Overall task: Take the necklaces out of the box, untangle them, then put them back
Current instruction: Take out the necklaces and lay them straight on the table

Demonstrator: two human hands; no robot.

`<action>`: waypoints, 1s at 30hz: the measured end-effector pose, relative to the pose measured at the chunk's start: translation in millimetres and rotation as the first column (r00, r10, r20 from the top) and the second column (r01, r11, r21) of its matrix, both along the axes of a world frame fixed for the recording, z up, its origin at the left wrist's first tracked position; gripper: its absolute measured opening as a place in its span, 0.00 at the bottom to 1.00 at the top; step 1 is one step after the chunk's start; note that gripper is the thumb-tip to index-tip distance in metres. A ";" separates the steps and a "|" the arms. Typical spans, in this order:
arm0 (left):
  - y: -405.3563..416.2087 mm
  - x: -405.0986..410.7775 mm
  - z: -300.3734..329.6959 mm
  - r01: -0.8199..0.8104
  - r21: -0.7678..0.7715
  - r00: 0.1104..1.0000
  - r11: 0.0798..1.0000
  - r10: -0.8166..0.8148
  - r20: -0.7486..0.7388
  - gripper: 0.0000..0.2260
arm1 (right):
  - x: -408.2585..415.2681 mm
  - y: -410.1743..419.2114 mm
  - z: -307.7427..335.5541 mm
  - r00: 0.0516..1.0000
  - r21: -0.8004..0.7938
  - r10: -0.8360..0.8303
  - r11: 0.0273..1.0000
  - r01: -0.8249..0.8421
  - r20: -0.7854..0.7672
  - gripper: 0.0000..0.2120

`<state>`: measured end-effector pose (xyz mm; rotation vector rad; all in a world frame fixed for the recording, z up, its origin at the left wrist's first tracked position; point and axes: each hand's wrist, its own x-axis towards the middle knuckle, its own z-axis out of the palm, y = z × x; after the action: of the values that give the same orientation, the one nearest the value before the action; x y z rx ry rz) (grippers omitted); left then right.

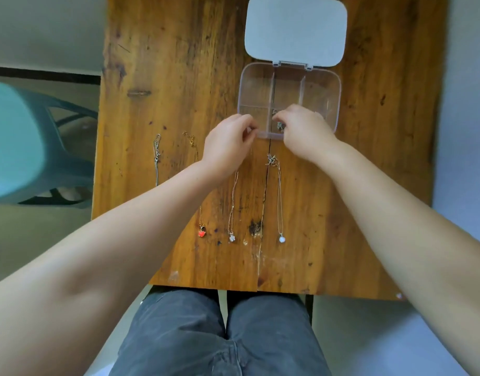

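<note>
A clear plastic box (325,88) with several compartments stands open on the wooden table (179,77), its white lid (295,28) folded back. My right hand (301,128) reaches into the near middle compartment, fingers pinched on a small dark necklace (280,126) there. My left hand (229,143) rests at the box's near left corner, fingertips pinched at its rim. Several necklaces lie straight on the table: a silver chain (157,158), one with a red heart pendant (202,233), one with a flower pendant (232,237), one with a white bead pendant (282,239).
A teal plastic stool (30,147) stands left of the table. My knees in grey trousers (225,335) sit under the near table edge. A crack (264,199) runs along the tabletop between the laid-out necklaces.
</note>
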<state>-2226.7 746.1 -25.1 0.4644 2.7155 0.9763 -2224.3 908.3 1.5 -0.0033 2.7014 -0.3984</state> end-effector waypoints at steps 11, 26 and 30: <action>3.9 1.4 -1.7 -0.067 -0.009 0.998 0.998 0.067 -0.013 0.04 | -14.0 -0.2 1.0 0.935 0.031 0.197 0.976 -0.216 0.295 0.15; 48.2 4.4 58.7 0.193 0.256 0.924 0.947 -0.263 0.276 0.15 | 23.3 59.2 60.7 0.874 -0.898 -0.320 0.127 0.422 0.365 0.11; 58.4 6.8 73.3 0.133 0.377 0.805 0.917 -0.322 0.499 0.15 | 40.8 82.8 62.6 0.788 -0.888 -0.439 -0.058 0.455 0.432 0.11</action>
<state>-2220.0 804.6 48.2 0.4653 1.9359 1.2613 -2183.5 991.1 64.1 0.5409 1.6892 -2.3491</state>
